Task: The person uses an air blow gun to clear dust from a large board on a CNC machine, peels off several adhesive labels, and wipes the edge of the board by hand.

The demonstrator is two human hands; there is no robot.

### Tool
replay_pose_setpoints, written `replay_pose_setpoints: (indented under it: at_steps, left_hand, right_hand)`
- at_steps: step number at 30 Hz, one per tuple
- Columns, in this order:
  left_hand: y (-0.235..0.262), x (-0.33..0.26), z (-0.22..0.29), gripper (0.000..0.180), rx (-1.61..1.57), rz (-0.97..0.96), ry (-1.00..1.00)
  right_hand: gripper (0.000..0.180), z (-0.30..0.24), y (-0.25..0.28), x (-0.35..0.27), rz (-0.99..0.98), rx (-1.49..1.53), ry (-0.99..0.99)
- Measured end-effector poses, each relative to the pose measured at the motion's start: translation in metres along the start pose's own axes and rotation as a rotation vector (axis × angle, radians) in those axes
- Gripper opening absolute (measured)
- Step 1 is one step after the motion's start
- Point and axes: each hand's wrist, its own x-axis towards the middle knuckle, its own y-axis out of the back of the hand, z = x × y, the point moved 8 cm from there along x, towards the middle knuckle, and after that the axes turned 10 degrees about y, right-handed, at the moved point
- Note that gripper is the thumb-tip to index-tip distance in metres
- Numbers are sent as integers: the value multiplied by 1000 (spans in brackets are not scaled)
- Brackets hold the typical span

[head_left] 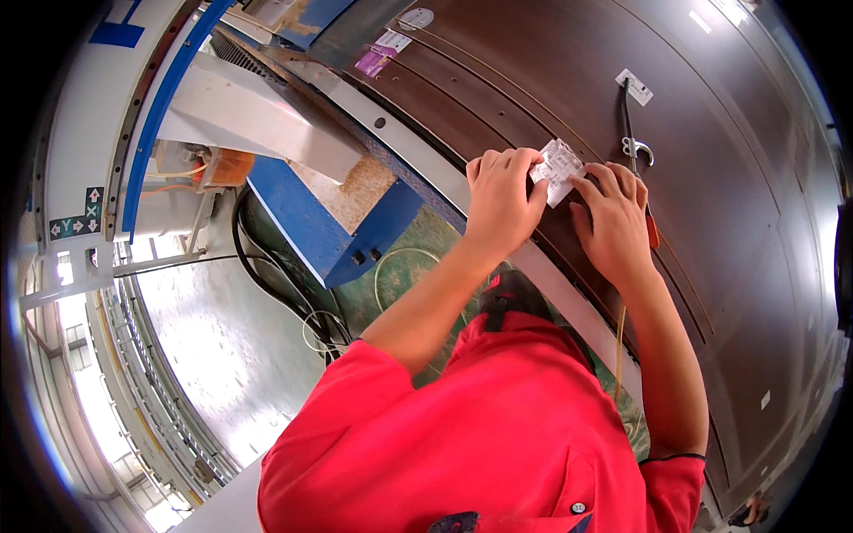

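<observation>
A small stack of white printed labels (pixel 558 171) is between my hands, over a dark brown panel (pixel 711 178). My left hand (pixel 506 197) is closed, with thumb and curled fingers at the labels' left edge. My right hand (pixel 615 222) is bent at their right edge, its index fingertip and thumb close to the paper. Beside my right hand's fingers lies a tool with a pale metal hook (pixel 638 151), a black shaft and an orange part (pixel 653 233) partly hidden behind the hand.
A white label (pixel 634 87) lies under the shaft's far end. Purple-and-white labels (pixel 382 51) sit on the panels' far left. A pale metal edge (pixel 426 164) runs along the panels. Left stands a blue machine block (pixel 355 235) with sawdust on top; black cables (pixel 275 289) hang below it.
</observation>
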Motion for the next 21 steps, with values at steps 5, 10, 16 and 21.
replay_pose_setpoints:
  at_steps: [5,10,16,21]
  left_hand:
    - [1,-3,5,30,35,-37,-67]
    - [-1,-2,6,31,44,-107,-85]
    - [-2,-1,24,32,85,-256,-110]
    - [-6,0,32,20,167,-249,-214]
  right_hand:
    - [29,6,0,1,54,2,5]
    - [27,14,-5,-7,99,16,-37]
    - [26,17,-5,-11,143,20,-62]
    - [23,19,-3,-11,150,42,-79]
